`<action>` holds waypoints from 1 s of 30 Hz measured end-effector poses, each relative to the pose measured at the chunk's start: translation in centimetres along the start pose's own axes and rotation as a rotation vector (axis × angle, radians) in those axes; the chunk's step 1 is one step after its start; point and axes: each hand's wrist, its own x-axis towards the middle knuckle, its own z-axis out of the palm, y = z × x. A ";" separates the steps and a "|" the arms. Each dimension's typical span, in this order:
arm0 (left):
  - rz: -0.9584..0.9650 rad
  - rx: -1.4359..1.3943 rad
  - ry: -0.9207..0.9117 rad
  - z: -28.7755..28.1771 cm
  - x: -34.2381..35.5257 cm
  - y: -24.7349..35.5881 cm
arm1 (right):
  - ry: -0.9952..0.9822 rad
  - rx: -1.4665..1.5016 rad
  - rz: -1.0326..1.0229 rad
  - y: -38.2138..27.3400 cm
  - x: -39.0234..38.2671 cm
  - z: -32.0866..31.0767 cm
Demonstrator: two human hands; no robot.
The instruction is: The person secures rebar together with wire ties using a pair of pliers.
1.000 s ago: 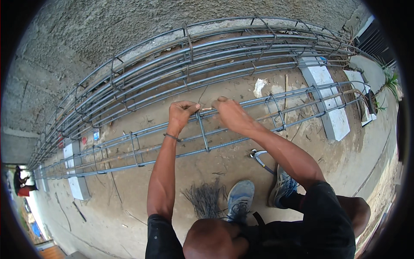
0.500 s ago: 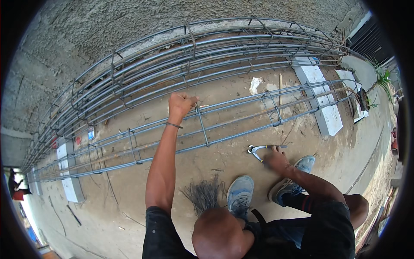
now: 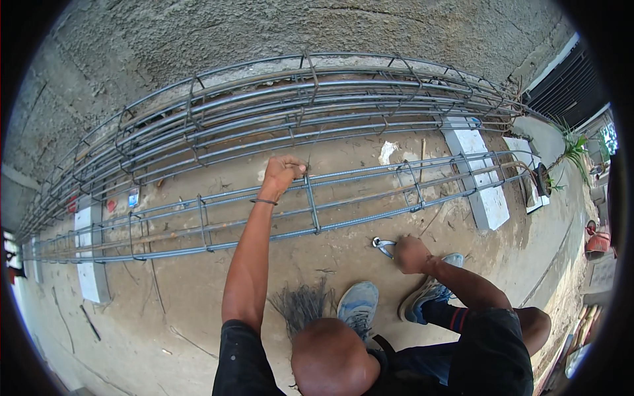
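My left hand [image 3: 284, 177] is closed in a pinch at the top bar of the nearer rebar cage [image 3: 264, 235], right by the corner of a stirrup [image 3: 312, 201]. A thin piece of tie wire [image 3: 309, 160] sticks up from its fingertips. Lower and to the right, my right hand [image 3: 413, 255] is wrapped round a pair of end-cutting pincers [image 3: 382, 244]; their jaws point left and the handles are mostly hidden by the fingers. A bundle of cut tie wires [image 3: 300, 305] lies on the ground left of my shoes.
Behind, more rebar cages [image 3: 251, 99] are stacked along a rough wall [image 3: 264, 30]. The near cage rests on pale blocks, one at the right [image 3: 485, 195] and one at the left [image 3: 92, 280]. A potted plant [image 3: 573, 148] stands beyond the right end.
My right hand has closed round the pincers and drawn slightly left; their handles stood spread before. My left hand stays at the same stirrup corner. The view has shifted slightly.
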 end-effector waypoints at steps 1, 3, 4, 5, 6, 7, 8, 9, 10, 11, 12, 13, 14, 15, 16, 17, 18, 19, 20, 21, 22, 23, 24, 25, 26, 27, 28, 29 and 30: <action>-0.013 0.005 -0.015 -0.1 -0.2 0.1 | -0.016 0.103 0.034 -0.7 -0.4 -0.4; 0.001 0.010 -0.027 0.2 -0.2 0.3 | 0.090 0.069 0.035 -0.6 -0.9 0.8; 0.006 0.027 -0.036 0.1 -0.3 0.3 | 0.037 0.083 0.058 -0.8 -0.8 1.1; 0.008 0.018 -0.035 0.2 -0.3 0.2 | -0.017 0.099 0.082 -1.0 -0.8 1.3; 0.020 0.014 -0.034 0.2 -0.2 0.1 | 0.029 0.120 0.076 -1.0 -0.8 1.9; 0.028 0.011 -0.025 0.0 -0.3 0.0 | 0.024 0.112 0.072 -1.2 -0.8 1.5; 0.027 0.003 -0.019 -0.1 -0.4 -0.2 | 0.016 0.088 0.063 -1.5 -0.9 1.1; 0.042 -0.006 -0.023 0.0 -0.4 -0.5 | 0.007 0.064 0.054 -1.8 -1.0 0.7; 0.061 -0.013 -0.026 0.0 -0.4 -0.5 | 0.005 0.056 0.049 -2.0 -1.1 -0.1; 0.059 -0.020 -0.020 0.1 -0.5 -0.5 | 0.001 0.092 0.015 -2.1 -1.4 -1.3; 0.052 -0.008 -0.017 0.2 -0.4 -0.5 | -0.003 0.130 -0.018 -2.2 -1.8 -2.6; 0.047 0.004 -0.022 0.5 -0.2 -0.4 | -0.008 0.126 -0.012 -2.5 -2.4 -4.9; 0.044 -0.005 -0.031 0.8 -0.1 -0.2 | -0.007 0.083 -0.136 -2.8 -3.4 -8.2; 0.056 0.025 -0.010 1.0 -0.1 0.2 | 0.000 0.044 -0.264 -3.1 -3.8 -11.6; 0.059 0.060 0.013 1.0 -0.5 0.1 | 0.084 -0.074 -0.326 -3.6 -3.8 -15.2; 0.059 0.059 0.008 1.0 -0.4 0.1 | 0.175 -0.203 -0.380 -3.6 -3.3 -19.0; 0.049 0.089 0.034 0.5 -0.4 0.0 | 0.193 -0.287 -0.359 -3.2 -2.2 -21.7; 0.037 0.116 0.054 0.4 -0.4 -0.1 | 0.206 -0.370 -0.334 -2.3 -1.0 -23.7; 0.042 0.112 0.046 0.7 -0.3 0.2 | 0.276 -0.460 -0.319 -0.6 0.6 -25.0; 0.028 0.103 0.047 0.7 -0.3 0.4 | 0.345 -0.546 -0.305 0.9 2.3 -25.8; 0.011 0.094 0.050 0.8 -0.2 0.4 | 0.305 -0.553 -0.275 1.5 4.3 -27.0; 0.008 0.096 0.057 0.7 -0.3 0.2 | 0.269 -0.560 -0.258 1.4 6.6 -27.9; 0.007 0.050 0.048 0.6 -0.4 -0.1 | 0.271 -0.563 -0.268 1.4 8.9 -28.0; 0.008 0.000 0.036 0.8 -0.3 -0.3 | 0.229 -0.539 -0.272 1.6 11.2 -27.6; 0.007 -0.005 0.046 1.0 -0.3 -0.2 | 0.184 -0.516 -0.279 1.3 12.9 -27.6; 0.017 0.012 0.047 1.3 -0.2 -0.2 | 0.181 -0.523 -0.289 1.2 14.2 -27.5; 0.013 0.031 0.054 1.4 -0.6 -0.1 | 0.190 -0.464 -0.344 0.4 15.4 -27.3; -0.001 0.024 0.067 1.4 -0.6 0.0 | 0.198 -0.404 -0.397 -0.3 16.4 -27.2; -0.024 0.034 0.059 1.4 -0.5 0.2 | 0.171 -0.418 -0.397 -0.7 17.1 -27.2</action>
